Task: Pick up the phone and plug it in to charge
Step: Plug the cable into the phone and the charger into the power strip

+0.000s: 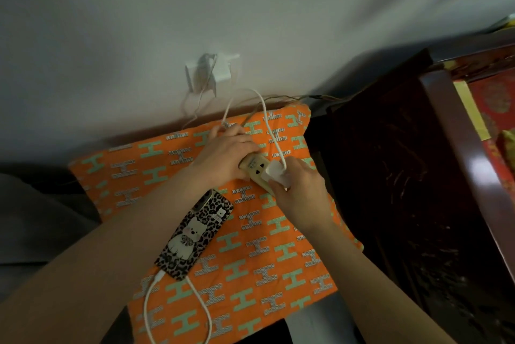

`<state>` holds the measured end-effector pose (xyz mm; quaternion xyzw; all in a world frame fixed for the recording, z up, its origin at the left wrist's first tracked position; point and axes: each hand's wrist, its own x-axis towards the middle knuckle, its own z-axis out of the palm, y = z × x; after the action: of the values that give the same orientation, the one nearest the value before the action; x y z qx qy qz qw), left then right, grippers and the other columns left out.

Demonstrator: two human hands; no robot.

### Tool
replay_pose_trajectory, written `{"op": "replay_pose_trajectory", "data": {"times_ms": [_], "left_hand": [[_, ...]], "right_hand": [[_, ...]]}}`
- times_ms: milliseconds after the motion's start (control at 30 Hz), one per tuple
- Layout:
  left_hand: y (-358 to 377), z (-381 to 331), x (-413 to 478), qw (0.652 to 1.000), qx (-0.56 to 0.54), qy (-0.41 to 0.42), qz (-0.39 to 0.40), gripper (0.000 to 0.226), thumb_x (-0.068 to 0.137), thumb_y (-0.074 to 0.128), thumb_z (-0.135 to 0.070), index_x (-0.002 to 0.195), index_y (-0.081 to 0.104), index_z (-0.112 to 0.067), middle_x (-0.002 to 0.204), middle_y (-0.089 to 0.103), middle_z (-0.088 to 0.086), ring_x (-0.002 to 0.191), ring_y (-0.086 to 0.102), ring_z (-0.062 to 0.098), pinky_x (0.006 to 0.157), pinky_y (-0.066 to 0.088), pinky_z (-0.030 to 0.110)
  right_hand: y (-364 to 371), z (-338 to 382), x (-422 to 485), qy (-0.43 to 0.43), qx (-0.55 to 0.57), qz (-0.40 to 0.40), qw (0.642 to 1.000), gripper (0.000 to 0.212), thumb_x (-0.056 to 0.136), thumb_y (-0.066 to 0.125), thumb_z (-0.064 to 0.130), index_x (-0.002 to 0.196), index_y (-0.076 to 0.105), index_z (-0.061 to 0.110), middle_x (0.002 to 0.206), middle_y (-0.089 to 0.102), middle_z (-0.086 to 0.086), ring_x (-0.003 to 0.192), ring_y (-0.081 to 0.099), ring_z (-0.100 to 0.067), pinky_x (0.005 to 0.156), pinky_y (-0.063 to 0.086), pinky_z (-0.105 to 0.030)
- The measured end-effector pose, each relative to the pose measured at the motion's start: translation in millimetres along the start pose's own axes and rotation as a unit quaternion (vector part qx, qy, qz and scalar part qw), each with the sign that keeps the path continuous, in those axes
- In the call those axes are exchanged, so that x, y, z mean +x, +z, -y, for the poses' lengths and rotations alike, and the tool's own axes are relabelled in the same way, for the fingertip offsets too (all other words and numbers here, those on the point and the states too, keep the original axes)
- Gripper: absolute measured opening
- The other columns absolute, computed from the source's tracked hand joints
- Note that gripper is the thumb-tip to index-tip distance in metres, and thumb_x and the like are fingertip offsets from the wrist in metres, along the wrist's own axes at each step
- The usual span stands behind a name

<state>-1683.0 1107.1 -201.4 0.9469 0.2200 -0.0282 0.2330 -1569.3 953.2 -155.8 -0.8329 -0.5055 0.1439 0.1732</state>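
Observation:
The phone (pixel 195 235), in a leopard-print case with a white cartoon animal, lies face down on the orange cushion (pixel 250 274). A white cable (pixel 178 304) is plugged into its near end and loops over the cushion. My left hand (pixel 223 157) grips a beige power strip (pixel 255 168) at the cushion's far side. My right hand (pixel 301 193) holds a white charger adapter (pixel 278 176) against the strip's near sockets; whether its prongs are in is hidden. Another stretch of white cable (pixel 267 123) arcs up from the adapter.
A white wall socket (pixel 209 73) with plugs and thin cords sits on the grey wall (pixel 195 9) behind the cushion. A dark wooden cabinet (pixel 404 190) stands right of the cushion, with red patterned fabric (pixel 496 126) beyond it. Grey upholstery (pixel 33 218) lies at left.

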Motion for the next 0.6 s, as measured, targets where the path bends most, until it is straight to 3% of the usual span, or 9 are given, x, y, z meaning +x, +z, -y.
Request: {"op": "replay_pose_trajectory", "data": {"times_ms": [167, 267, 433, 500, 600], "left_hand": [[-0.8, -0.2, 1.3, 1.000, 0.004, 0.000, 0.001, 0.059, 0.063, 0.073, -0.049, 0.119, 0.058, -0.038, 0.119, 0.061, -0.015, 0.117, 0.041, 0.013, 0.101, 0.024, 0.047], [-1.7, -1.4, 2.0, 1.000, 0.006, -0.007, 0.006, 0.060, 0.061, 0.074, -0.049, 0.118, 0.058, -0.039, 0.119, 0.061, -0.016, 0.117, 0.040, 0.013, 0.100, 0.024, 0.047], [-0.7, -1.3, 1.3, 1.000, 0.019, -0.005, 0.019, 0.060, 0.063, 0.073, -0.050, 0.119, 0.055, -0.039, 0.121, 0.059, -0.015, 0.119, 0.039, 0.013, 0.103, 0.023, 0.050], [-1.1, -2.1, -1.6, 0.999, 0.026, -0.005, 0.025, 0.063, 0.065, 0.072, -0.050, 0.123, 0.052, -0.038, 0.125, 0.056, -0.014, 0.122, 0.037, 0.014, 0.107, 0.022, 0.051], [-7.2, -9.4, -18.3, 0.999, 0.021, -0.008, 0.031, 0.068, 0.068, 0.072, -0.047, 0.130, 0.046, -0.034, 0.131, 0.050, -0.011, 0.129, 0.033, 0.015, 0.111, 0.023, 0.051]], "right_hand": [[9.7, -7.8, -1.0, 0.013, 0.007, 0.005, 1.000, 0.026, 0.076, 0.075, 0.019, 0.096, 0.064, 0.007, 0.086, 0.068, -0.006, 0.064, 0.058, -0.018, 0.048, 0.029, -0.011], [16.3, -10.0, 0.6, 0.024, 0.009, -0.004, 1.000, 0.027, 0.073, 0.077, 0.017, 0.094, 0.064, 0.007, 0.081, 0.067, -0.007, 0.058, 0.051, -0.017, 0.046, 0.027, -0.015], [20.8, -8.7, 0.5, 0.033, 0.016, -0.030, 0.999, 0.027, 0.066, 0.082, 0.016, 0.079, 0.059, 0.009, 0.068, 0.061, -0.001, 0.047, 0.032, -0.003, 0.047, 0.014, -0.008], [22.8, -9.3, 1.1, 0.037, 0.021, -0.025, 0.999, 0.027, 0.070, 0.080, 0.017, 0.081, 0.057, 0.010, 0.072, 0.059, 0.001, 0.048, 0.031, -0.001, 0.048, 0.014, -0.009], [20.4, -8.9, -2.5, 0.073, 0.044, 0.037, 0.996, 0.031, 0.077, 0.074, 0.023, 0.098, 0.054, 0.011, 0.096, 0.060, -0.007, 0.064, 0.041, -0.011, 0.049, 0.024, -0.015]]}}
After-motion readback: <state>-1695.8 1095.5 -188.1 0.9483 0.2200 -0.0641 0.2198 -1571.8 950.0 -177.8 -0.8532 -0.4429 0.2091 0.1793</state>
